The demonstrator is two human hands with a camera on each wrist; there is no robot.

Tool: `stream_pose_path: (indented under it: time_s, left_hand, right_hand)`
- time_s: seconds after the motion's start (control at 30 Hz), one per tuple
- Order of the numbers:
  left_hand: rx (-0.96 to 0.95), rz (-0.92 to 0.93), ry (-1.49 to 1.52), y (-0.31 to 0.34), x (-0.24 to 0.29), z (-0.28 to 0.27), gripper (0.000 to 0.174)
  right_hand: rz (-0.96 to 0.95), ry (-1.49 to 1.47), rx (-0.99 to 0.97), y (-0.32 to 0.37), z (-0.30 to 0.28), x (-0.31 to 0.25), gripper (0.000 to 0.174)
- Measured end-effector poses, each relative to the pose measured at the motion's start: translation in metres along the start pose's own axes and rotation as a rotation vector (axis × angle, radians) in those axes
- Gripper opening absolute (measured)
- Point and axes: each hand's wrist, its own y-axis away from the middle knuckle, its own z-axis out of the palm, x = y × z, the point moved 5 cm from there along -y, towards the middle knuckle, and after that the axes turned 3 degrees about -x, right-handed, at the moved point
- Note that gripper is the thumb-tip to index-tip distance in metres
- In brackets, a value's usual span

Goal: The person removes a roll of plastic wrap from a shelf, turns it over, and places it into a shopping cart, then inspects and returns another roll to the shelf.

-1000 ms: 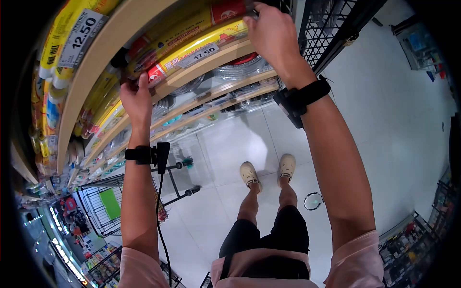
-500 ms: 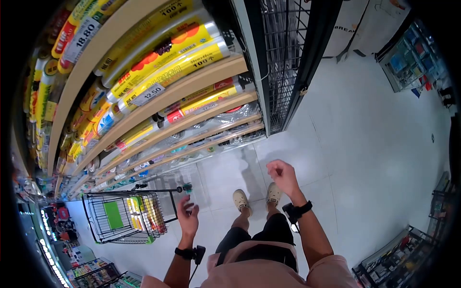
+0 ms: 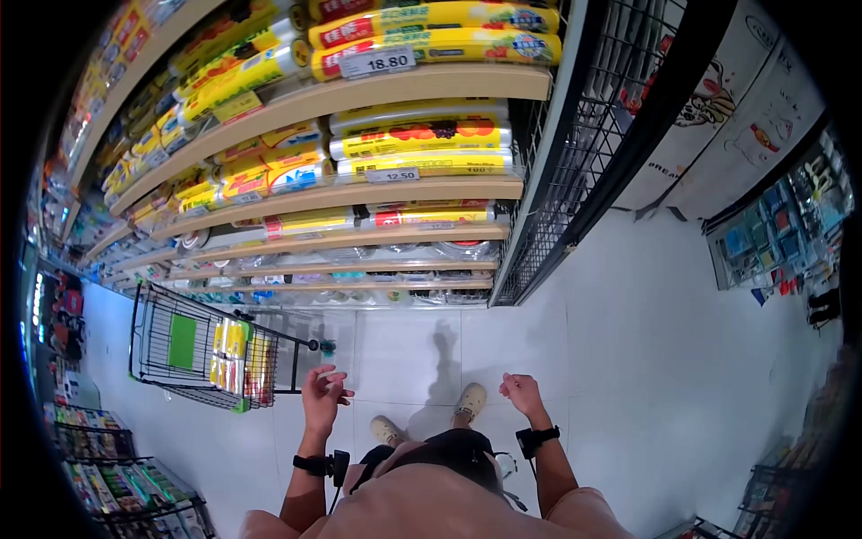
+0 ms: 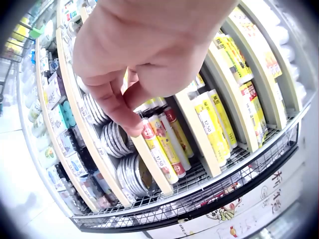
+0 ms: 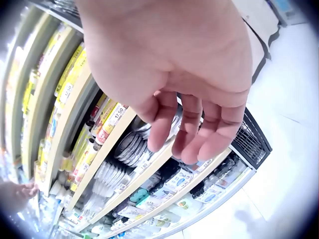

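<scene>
Where the yellow rolls [image 3: 417,135] lie along the shelf [image 3: 431,191], I see its front edge well apart from both hands. The left hand [image 3: 321,404], fingers loosely bent, and the right hand [image 3: 523,397], slackly curled, hold nothing. White floor [image 3: 628,359] widens rightward past the mesh panel [image 3: 620,90]; leftward, the cart [image 3: 183,340] bounds it. Only the head view shows the shoes [image 3: 470,402]; the left wrist view reveals silvery stacks [image 4: 130,175].

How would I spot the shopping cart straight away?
Start at the big shelves of yellow rolls. In the head view, look below them, left of the left hand. There stands a black wire cart, set apart from the shelves by its green panel.
</scene>
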Motion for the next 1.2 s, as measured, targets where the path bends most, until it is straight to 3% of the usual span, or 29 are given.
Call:
stream_pose_path:
  time_s: [0.1, 0.17, 0.2, 0.3, 0.33, 0.43, 0.47, 0.53, 0.6, 0.63, 0.83, 0.93, 1.13, 1.2]
  left_hand:
    - [-0.032, 0.103, -0.056, 0.011, -0.011, -0.025, 0.031]
    - [-0.045, 0.200, -0.090, 0.008, -0.027, -0.049, 0.027]
    - [-0.021, 0.202, -0.062, 0.010, -0.027, -0.060, 0.016]
    - [-0.061, 0.029, 0.013, 0.029, -0.032, -0.110, 0.013]
    - [-0.025, 0.025, -0.020, 0.038, -0.034, -0.131, 0.009]
    - [-0.034, -0.114, -0.030, 0.054, -0.070, -0.210, 0.011]
    - [-0.036, -0.144, -0.023, 0.058, -0.086, -0.234, 0.015]
    - [0.078, -0.022, 0.174, 0.082, -0.091, -0.261, 0.020]
    - [0.152, 0.027, 0.231, 0.102, -0.101, -0.295, 0.036]
    - [0.179, 0.030, 0.218, 0.108, -0.112, -0.313, 0.036]
    - [0.323, -0.025, 0.243, 0.167, -0.149, -0.401, 0.024]
    - [0.437, -0.034, 0.312, 0.193, -0.171, -0.432, 0.021]
    - [0.634, -0.065, 0.489, 0.226, -0.217, -0.468, 0.017]
    - [0.666, -0.079, 0.570, 0.233, -0.228, -0.477, 0.020]
  right_hand:
    - [-0.416, 0.105, 0.154, 0.005, 0.009, -0.027, 0.020]
    - [-0.377, 0.124, 0.134, 0.012, 0.017, -0.043, 0.018]
    - [-0.362, 0.133, 0.127, 0.015, 0.021, -0.055, 0.017]
    - [-0.187, 0.040, 0.028, 0.027, 0.053, -0.069, 0.019]
    - [-0.143, 0.160, 0.071, 0.034, 0.063, -0.077, 0.022]
    - [-0.156, 0.247, 0.084, 0.040, 0.107, -0.084, 0.016]
    - [-0.320, 0.286, 0.134, 0.044, 0.124, -0.091, 0.013]
    - [-0.652, 0.355, 0.222, 0.059, 0.164, -0.110, 0.012]
    - [-0.634, 0.440, 0.208, 0.068, 0.196, -0.122, 0.017]
    - [-0.623, 0.484, 0.196, 0.074, 0.213, -0.131, 0.021]
    - [-0.440, 0.268, -0.082, 0.086, 0.306, -0.173, 0.017]
    - [-0.524, 0.259, -0.161, 0.078, 0.351, -0.195, 0.012]
    - [-0.480, 0.655, -0.436, 0.062, 0.437, -0.250, 0.013]
    - [-0.603, 0.549, -0.470, 0.049, 0.473, -0.255, 0.012]
